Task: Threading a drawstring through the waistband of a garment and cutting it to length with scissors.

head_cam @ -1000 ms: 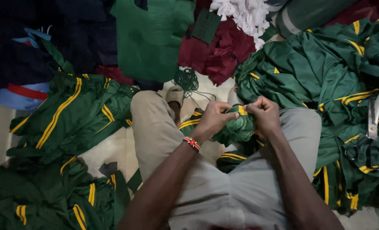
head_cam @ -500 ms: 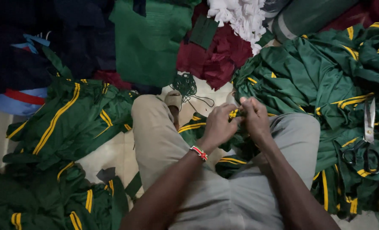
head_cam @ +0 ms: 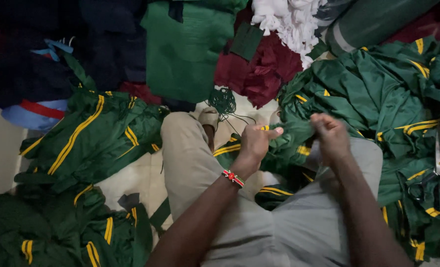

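Gripping a green garment (head_cam: pixel 291 138), left hand (head_cam: pixel 254 141) and blurred right hand (head_cam: pixel 331 136) hide its seam.

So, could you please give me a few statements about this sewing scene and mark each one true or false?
1. Both hands grip a green garment with yellow stripes over the lap. True: the left hand and the right hand each pinch it.
2. The scissors are in the right hand. False: they lie on the green pile at the person's right, apart from both hands.
3. A beaded wristband sits on the left wrist. True.
4. The tangle of green thread lies on the maroon cloth. False: it lies beside it, past the knees.
5. The white fabric lies on the lap. False: it is at the top, above the maroon cloth.
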